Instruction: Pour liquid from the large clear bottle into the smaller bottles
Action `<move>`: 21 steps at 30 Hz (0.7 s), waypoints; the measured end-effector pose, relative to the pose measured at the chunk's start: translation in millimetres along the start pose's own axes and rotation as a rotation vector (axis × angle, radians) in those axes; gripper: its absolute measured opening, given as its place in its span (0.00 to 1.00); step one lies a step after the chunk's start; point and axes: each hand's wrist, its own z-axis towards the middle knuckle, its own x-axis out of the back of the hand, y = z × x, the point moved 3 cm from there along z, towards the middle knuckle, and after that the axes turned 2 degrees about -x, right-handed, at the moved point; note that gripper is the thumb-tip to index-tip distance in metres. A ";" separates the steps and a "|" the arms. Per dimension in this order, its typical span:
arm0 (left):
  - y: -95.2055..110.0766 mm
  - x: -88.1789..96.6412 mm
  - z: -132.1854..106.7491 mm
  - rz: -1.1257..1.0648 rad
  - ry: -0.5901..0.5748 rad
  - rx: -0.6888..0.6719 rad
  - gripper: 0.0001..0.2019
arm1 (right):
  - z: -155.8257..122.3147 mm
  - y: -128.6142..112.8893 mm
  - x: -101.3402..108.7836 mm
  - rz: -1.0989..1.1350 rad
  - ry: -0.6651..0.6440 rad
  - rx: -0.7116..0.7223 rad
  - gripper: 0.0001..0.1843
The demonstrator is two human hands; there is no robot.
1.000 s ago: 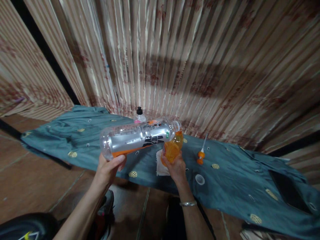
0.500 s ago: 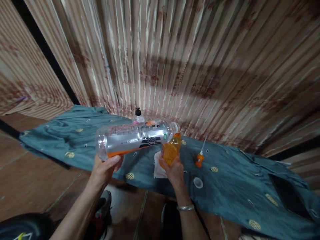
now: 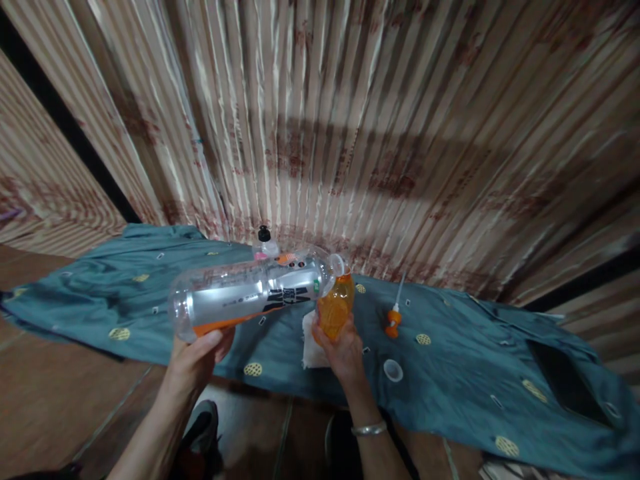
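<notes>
My left hand (image 3: 203, 357) is closed around the base end of a large clear plastic bottle (image 3: 250, 293) with a silver and orange label. The bottle lies almost level in the air, its open neck at the mouth of a small orange spray bottle body (image 3: 335, 308). Whether liquid passes between them I cannot make out. My right hand (image 3: 343, 350) grips the orange bottle, which is tilted a little. To its right, an orange spray head (image 3: 393, 323) with a pale dip tube lies on the cloth. A white cap (image 3: 393, 370) lies nearer to me.
A green patterned cloth (image 3: 450, 380) covers the long bench. Behind the large bottle stands a clear bottle with a black top (image 3: 264, 235). A pale folded cloth (image 3: 311, 350) lies beneath my right hand. At the right is a dark flat panel (image 3: 567, 383). A striped curtain (image 3: 320, 133) hangs behind.
The view has shifted slightly, so most things appear a little left and lower. Both hands keep their holds, and the bottle mouths stay together.
</notes>
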 end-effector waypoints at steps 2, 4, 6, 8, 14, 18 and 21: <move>-4.0 4.1 0.8 -0.007 -0.022 0.008 0.25 | -0.9 2.1 -1.4 0.004 0.015 0.006 0.42; -7.1 7.5 0.7 -0.012 -0.041 0.019 0.24 | -1.8 4.4 -2.7 -0.002 0.032 0.011 0.39; -9.4 10.5 0.2 -0.016 -0.052 0.028 0.22 | -2.7 6.2 -3.8 -0.009 0.048 0.024 0.36; -11.4 13.0 -0.5 -0.020 -0.055 0.028 0.21 | -3.7 7.0 -4.5 -0.018 0.068 0.042 0.35; -16.7 13.8 -4.4 -0.029 -0.011 0.023 0.21 | -4.7 7.9 -4.6 -0.016 0.102 0.087 0.35; -15.7 10.4 -9.8 -0.034 0.029 0.028 0.20 | -4.9 9.4 -4.2 -0.055 0.121 0.118 0.35; -12.9 7.5 -13.8 -0.037 0.045 0.050 0.20 | -5.9 8.9 -5.1 -0.125 0.125 0.168 0.35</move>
